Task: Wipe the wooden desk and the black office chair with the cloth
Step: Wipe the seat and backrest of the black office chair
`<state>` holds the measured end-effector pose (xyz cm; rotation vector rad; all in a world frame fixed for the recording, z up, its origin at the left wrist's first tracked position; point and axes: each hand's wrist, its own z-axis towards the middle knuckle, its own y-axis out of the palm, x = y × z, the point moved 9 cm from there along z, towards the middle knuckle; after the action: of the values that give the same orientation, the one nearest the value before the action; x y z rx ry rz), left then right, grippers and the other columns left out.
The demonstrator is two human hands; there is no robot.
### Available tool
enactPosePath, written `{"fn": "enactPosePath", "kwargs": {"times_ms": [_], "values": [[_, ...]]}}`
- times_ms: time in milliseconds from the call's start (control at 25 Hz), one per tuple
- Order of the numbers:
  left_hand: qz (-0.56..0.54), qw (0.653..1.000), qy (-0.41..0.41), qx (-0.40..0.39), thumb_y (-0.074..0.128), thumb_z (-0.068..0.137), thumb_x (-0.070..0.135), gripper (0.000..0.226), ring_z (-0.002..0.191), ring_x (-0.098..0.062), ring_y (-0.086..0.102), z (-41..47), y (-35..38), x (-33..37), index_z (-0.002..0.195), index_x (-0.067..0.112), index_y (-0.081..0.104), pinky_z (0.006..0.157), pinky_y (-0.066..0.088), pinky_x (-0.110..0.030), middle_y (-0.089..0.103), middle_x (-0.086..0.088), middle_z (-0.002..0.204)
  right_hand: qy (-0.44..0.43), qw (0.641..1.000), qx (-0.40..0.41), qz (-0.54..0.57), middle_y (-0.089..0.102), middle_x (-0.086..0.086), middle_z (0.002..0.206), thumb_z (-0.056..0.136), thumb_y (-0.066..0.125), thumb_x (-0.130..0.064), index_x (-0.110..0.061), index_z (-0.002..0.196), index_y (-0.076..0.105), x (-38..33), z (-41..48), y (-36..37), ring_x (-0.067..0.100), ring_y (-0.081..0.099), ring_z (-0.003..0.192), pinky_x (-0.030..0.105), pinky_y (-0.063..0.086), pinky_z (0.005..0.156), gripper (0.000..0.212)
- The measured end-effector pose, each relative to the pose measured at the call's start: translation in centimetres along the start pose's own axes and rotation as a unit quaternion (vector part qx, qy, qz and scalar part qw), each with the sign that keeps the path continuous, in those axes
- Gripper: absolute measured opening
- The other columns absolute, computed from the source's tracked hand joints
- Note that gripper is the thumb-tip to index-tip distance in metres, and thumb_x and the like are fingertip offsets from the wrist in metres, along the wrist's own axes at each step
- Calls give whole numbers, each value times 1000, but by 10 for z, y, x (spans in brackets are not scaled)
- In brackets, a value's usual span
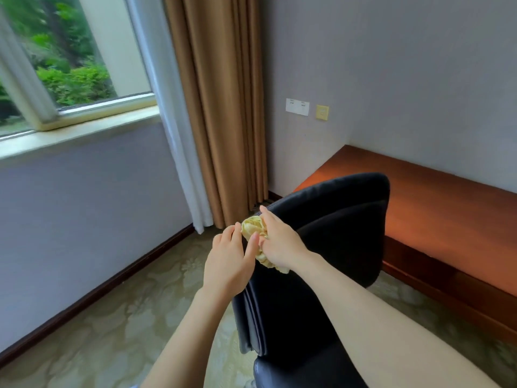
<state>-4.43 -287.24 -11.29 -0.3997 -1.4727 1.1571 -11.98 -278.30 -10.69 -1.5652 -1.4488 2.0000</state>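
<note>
Currently my right hand (279, 242) grips the bunched cloth (251, 228) against the chair (335, 219) backrest's edge, left hand (226, 264) slack-fingered just beside it (a hard push may swivel the chair away).

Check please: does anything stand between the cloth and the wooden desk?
Yes. The back of the black office chair stands between the cloth, which the right hand grips at its left edge, and the wooden desk beyond.

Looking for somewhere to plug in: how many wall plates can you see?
2. A white plate and a smaller yellow plate, side by side on the wall right of the curtain. Others may be out of view.
</note>
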Motion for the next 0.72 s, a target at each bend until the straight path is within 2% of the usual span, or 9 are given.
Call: {"fn": "enactPosePath", "kwargs": {"times_ms": [160,280,360,480,560,640,720], "values": [[27,996,-69,57,26,99,48,58,137,-20,24,-74,-21,-9,147,16,31,108,26,-31,30,1,153,-82,994,-56,-37,45,7,141,95,49,-27,-32,151,2,-24,-49,28,27,49,121,43,44,99,73],[43,989,-110,90,27,98,50,59,136,-18,27,-136,-32,-8,146,18,32,105,30,-32,32,3,151,-124,986,-113,-19,43,9,143,95,47,-26,-34,150,1,-37,-89,46,28,48,123,44,42,101,72],[59,985,-128,99,27,97,52,57,132,-16,33,-181,-41,-6,142,19,39,101,34,-32,41,4,145,-157,977,-145,15,41,3,145,94,47,-24,-34,151,6,-45,-127,57,25,46,126,42,40,103,71],[52,982,-135,120,28,96,51,51,114,-18,51,-243,-56,8,122,21,59,89,41,-31,60,0,118,-196,969,-138,66,46,-5,142,88,49,-23,-32,146,30,-53,-181,54,20,47,125,40,39,104,62],[45,978,-136,151,27,94,55,54,95,-17,58,-282,-65,24,102,19,67,75,42,-31,65,2,95,-215,962,-132,104,61,-5,120,82,51,-22,-31,123,54,-57,-210,42,20,56,109,43,45,96,42],[22,974,-142,178,28,88,59,57,74,-18,58,-315,-73,32,75,17,65,63,43,-33,63,5,72,-225,956,-124,141,62,-5,98,80,52,-20,-27,101,57,-57,-236,33,18,59,92,42,49,86,23],[-11,967,-161,196,25,84,63,68,60,-22,58,-332,-80,32,59,10,60,58,45,-37,60,0,55,-224,952,-114,172,57,-8,105,81,54,-15,-23,111,56,-51,-261,29,15,56,98,29,47,86,31]]}}
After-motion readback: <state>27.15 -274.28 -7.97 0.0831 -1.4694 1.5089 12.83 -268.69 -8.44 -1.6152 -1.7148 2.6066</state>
